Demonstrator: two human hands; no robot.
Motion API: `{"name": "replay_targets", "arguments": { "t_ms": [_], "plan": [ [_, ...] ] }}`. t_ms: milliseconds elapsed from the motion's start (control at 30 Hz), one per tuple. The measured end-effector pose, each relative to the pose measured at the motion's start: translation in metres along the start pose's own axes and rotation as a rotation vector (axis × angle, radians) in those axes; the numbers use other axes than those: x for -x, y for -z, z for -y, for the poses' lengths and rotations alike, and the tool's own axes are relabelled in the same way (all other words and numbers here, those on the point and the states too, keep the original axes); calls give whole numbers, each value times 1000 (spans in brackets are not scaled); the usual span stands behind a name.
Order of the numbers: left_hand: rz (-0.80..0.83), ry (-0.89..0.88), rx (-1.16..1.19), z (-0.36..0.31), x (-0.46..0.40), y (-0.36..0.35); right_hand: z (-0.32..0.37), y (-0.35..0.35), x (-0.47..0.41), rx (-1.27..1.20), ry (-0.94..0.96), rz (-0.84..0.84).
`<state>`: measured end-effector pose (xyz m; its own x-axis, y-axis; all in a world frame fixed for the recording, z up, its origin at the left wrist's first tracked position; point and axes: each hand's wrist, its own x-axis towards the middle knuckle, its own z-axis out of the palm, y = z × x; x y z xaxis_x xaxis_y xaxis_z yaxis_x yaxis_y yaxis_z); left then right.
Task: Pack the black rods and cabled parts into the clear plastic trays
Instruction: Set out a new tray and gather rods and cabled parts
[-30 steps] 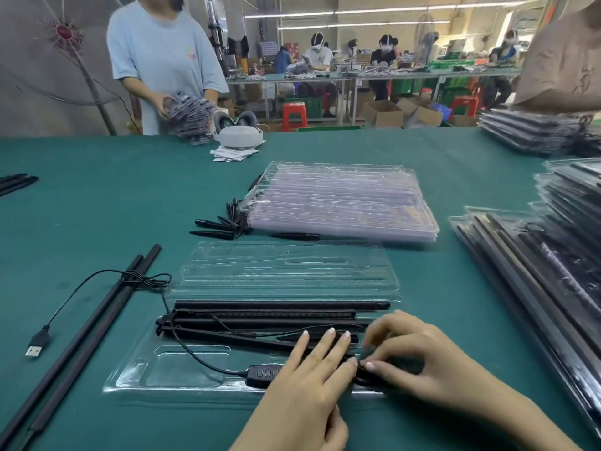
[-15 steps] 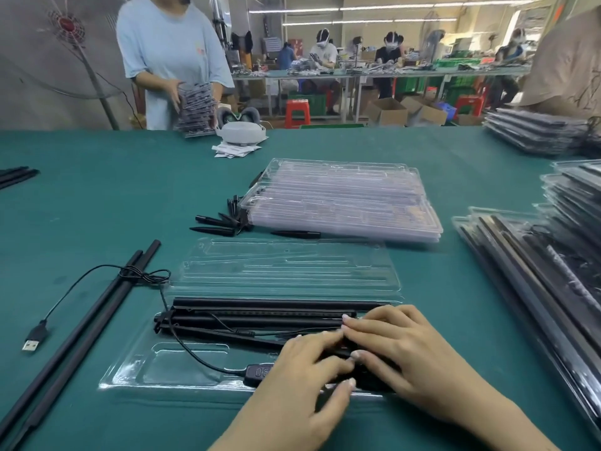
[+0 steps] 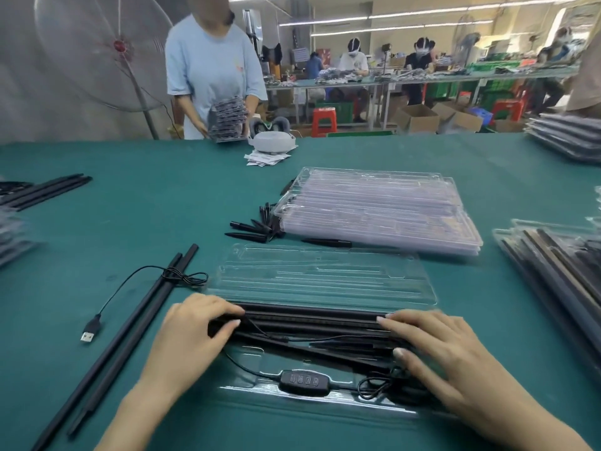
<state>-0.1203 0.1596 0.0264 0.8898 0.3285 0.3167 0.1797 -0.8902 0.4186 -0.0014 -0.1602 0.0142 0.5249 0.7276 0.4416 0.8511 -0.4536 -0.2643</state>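
A clear plastic tray (image 3: 253, 390) lies open in front of me, its lid half (image 3: 320, 275) folded back flat. Several black rods (image 3: 309, 315) lie lengthwise in the tray. A black cable with an inline button controller (image 3: 304, 381) runs along the tray's near side. My left hand (image 3: 192, 333) presses flat on the left ends of the rods. My right hand (image 3: 435, 349) presses flat on their right ends, over a coiled bit of cable. Neither hand grips anything.
Two long black rods (image 3: 130, 333) with a tied USB cable (image 3: 91, 332) lie to the left. Behind are a stack of empty clear trays (image 3: 380, 213) and short black pointed parts (image 3: 253, 227). Packed trays (image 3: 559, 271) pile up at right. A person in a blue shirt (image 3: 211, 66) stands across the table.
Both hands were together at the tray's near right over the cable. They have spread apart: the left hand moved to the rods' left ends, the right to their right ends.
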Motion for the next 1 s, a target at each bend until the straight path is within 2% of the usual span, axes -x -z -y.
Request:
{"name": "replay_targets", "arguments": {
  "t_ms": [100, 267, 400, 667, 833, 1000],
  "plan": [
    [-74, 15, 87, 4, 4, -5, 5, 7, -21, -113, -51, 10],
    [-126, 8, 178, 12, 8, -14, 40, -13, -70, -97, 104, 191],
    [-132, 38, 247, 16, 6, -16, 68, -43, -105, -55, 142, 296],
    [-117, 59, 253, 19, 5, -17, 84, -62, -117, 77, 85, 317],
    [-122, 44, 227, 20, 5, -18, 85, -58, -118, 106, 84, 407],
    [-144, 43, 236, 19, 7, -19, 87, -54, -117, 207, 38, 416]
  ]
}}
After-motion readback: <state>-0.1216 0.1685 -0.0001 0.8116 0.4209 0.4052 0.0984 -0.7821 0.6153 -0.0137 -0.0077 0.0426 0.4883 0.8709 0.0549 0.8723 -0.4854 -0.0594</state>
